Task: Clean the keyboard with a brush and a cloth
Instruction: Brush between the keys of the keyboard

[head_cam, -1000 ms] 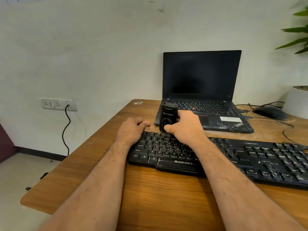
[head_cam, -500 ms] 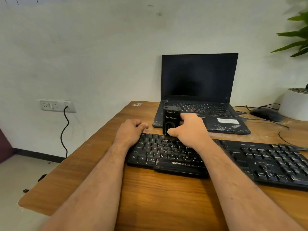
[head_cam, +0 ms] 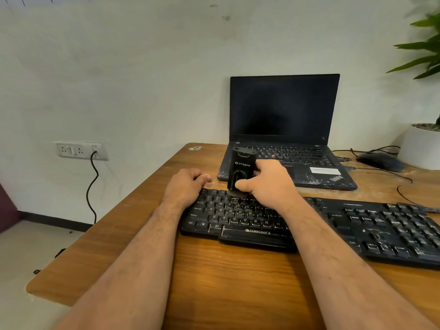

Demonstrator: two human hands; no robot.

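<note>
- A black keyboard (head_cam: 309, 225) is lying flat on the wooden counter (head_cam: 226, 277), stretching from the centre of the frame to the right edge.
- A black brush (head_cam: 241, 169) is being held upright just above centre by the right hand (head_cam: 266, 184); its fingers are being closed around the casing, the thumb pressed on the front face.
- The dark bristles are being pressed onto the top key rows in the keyboard's left part.
- The left hand (head_cam: 184, 185) is being rested on the keyboard's upper left corner, its fingers curled inward and nothing gripped.
- An open laptop (head_cam: 285, 129) with a dark screen is being shown just behind the keyboard, at upper centre-right.
- A mouse (head_cam: 378, 160) and a white plant pot (head_cam: 420, 148) are being shown at the right edge.
</note>
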